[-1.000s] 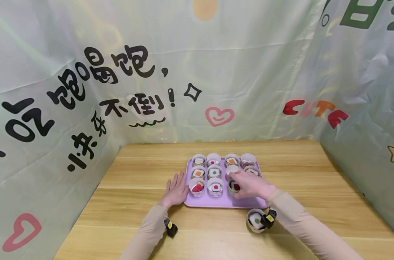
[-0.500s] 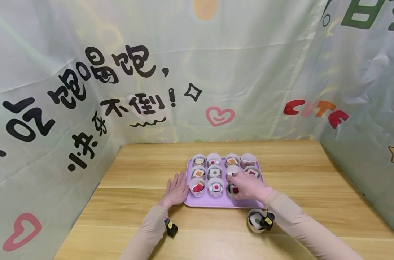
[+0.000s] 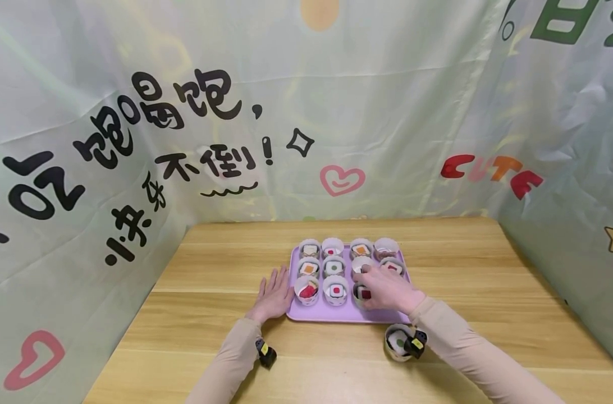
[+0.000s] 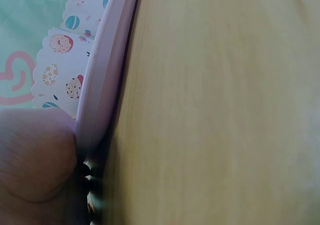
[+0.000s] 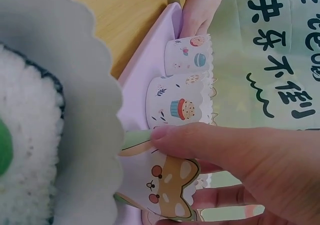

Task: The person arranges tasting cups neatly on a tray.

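Observation:
A purple tray (image 3: 332, 315) carries several scalloped paper cupcake cups, most with a toy-like sushi piece inside. My right hand (image 3: 389, 289) grips the front-row cupcake cup (image 5: 157, 180), printed with a brown animal face. Its thumb presses the near side in the right wrist view, and the fingers reach round behind. A dark red sushi piece (image 3: 364, 293) sits in that cup. Flat with fingers spread, my left hand (image 3: 272, 297) rests at the tray's left edge, thumb side against the rim. The left wrist view shows part of that hand beside the tray rim (image 4: 102, 75).
Another cupcake cup (image 3: 397, 343) with a green-centred sushi roll (image 5: 20, 140) stands on the wooden table (image 3: 210, 269), in front of the tray under my right wrist. A printed cloth backdrop (image 3: 387, 112) rises behind and at both sides.
My right hand has shifted slightly left with the gripped cup, mostly between the first two frames. The left hand and the tray stay put.

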A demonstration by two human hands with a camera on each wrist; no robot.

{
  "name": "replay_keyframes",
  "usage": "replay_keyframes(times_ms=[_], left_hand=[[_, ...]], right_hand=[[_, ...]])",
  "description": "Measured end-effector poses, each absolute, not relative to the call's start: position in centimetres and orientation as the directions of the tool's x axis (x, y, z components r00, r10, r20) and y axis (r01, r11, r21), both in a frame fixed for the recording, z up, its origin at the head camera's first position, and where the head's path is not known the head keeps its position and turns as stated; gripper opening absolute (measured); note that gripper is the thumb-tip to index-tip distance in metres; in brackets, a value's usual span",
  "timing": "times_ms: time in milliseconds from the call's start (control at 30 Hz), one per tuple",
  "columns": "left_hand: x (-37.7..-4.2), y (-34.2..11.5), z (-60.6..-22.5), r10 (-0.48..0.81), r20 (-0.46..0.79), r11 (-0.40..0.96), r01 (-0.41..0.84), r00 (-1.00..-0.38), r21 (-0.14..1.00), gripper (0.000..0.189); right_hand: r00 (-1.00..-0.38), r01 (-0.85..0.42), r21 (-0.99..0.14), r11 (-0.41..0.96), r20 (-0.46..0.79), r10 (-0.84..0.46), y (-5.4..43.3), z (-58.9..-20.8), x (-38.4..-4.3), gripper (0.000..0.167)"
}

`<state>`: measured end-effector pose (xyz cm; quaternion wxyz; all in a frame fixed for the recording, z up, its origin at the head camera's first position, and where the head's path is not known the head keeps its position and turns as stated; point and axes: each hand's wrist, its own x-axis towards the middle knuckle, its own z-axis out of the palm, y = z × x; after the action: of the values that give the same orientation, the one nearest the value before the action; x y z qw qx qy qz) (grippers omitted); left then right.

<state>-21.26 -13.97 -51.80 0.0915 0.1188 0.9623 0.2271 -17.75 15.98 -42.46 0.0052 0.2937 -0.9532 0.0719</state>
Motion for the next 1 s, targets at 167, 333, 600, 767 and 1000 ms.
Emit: replay_keyframes(times_ms=[167,333,600,767,1000], left_hand=[[-21.1,-13.9,-51.5,0.272,-0.124,0.869,0.188,-0.954,0.457,0.064],[-20.9,-13.8,-51.1,0.275,-0.127,0.865,0.187,-0.953,0.465,0.065],[-21.2,-14.0,-51.7,0.276,-0.108,0.861,0.196,-0.955,0.468,0.064],[-21.0,-13.9,-51.4,0.281,-0.106,0.863,0.203,-0.954,0.463,0.063],[-21.3,-14.0,-52.0,0.271,-0.097,0.864,0.197,-0.958,0.463,0.064]], right_hand=[[-0.823,-0.568,-0.112,0.815,0.078,-0.563,16.0,-42.5,-17.7,0.047],[-0.827,-0.563,-0.119,0.818,0.089,-0.556,16.0,-42.6,-17.7,0.049],[-0.822,-0.568,-0.093,0.818,0.115,-0.558,16.1,-42.9,-18.0,0.05],[-0.815,-0.577,-0.086,0.812,0.13,-0.565,16.2,-43.0,-18.1,0.049],[-0.813,-0.579,-0.084,0.811,0.136,-0.566,16.1,-43.1,-18.0,0.051]])
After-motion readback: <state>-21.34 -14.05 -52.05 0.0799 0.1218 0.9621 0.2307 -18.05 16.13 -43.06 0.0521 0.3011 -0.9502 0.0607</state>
